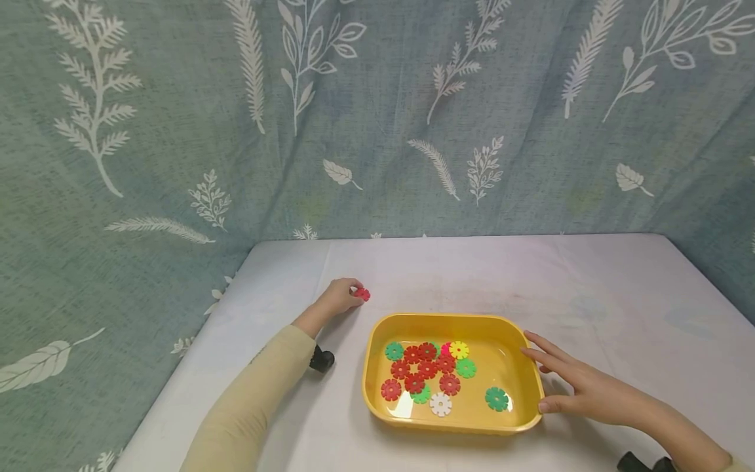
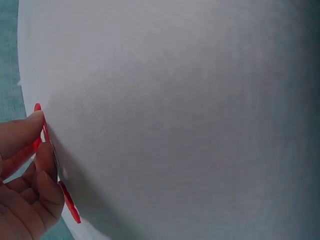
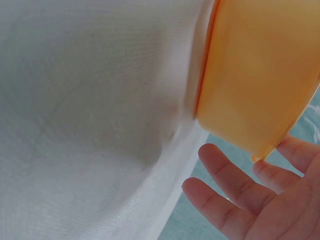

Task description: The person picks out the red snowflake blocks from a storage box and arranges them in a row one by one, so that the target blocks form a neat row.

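Over the table's left part, my left hand (image 1: 339,297) pinches a red notched disc (image 1: 362,294) between thumb and fingers. In the left wrist view, red edges (image 2: 70,202) show above and below the fingertips; whether this is one disc or more, I cannot tell. A yellow tray (image 1: 451,427) contains several flower-shaped plastic discs, mostly red, such as this red disc (image 1: 450,384), plus green ones (image 1: 497,398), a yellow one (image 1: 459,350) and a white one (image 1: 440,404). My right hand (image 1: 580,387) rests on the tray's right rim with its fingers extended.
A white cloth (image 1: 472,275) covers the table. Behind and to the left hangs a blue-green curtain (image 1: 377,131) with white leaf patterns. Black wrist devices show under the left forearm (image 1: 321,359) and by the right wrist.
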The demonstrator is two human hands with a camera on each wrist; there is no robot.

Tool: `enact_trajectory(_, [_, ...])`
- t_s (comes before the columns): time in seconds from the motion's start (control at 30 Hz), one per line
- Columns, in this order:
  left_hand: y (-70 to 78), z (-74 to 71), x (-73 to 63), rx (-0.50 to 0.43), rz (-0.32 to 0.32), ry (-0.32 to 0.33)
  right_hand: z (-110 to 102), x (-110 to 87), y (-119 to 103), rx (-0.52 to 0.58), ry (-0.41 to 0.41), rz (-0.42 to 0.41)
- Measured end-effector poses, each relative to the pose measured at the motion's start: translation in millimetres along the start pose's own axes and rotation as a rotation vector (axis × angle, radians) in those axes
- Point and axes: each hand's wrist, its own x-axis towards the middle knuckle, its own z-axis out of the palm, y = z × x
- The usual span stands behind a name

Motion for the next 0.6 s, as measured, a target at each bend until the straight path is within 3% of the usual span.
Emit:
enact_trajectory(0.13, [-0.2, -1.5, -0.2, 0.057, 0.003, 0.0, 0.1, -0.5, 0.1, -0.023, 0.006, -0.002])
enact_trajectory(0.6, [-9.9, -2.0, -3.4, 0.093, 0.011, 0.02, -0.7, -0.9, -2.0, -0.036, 0.003, -0.014])
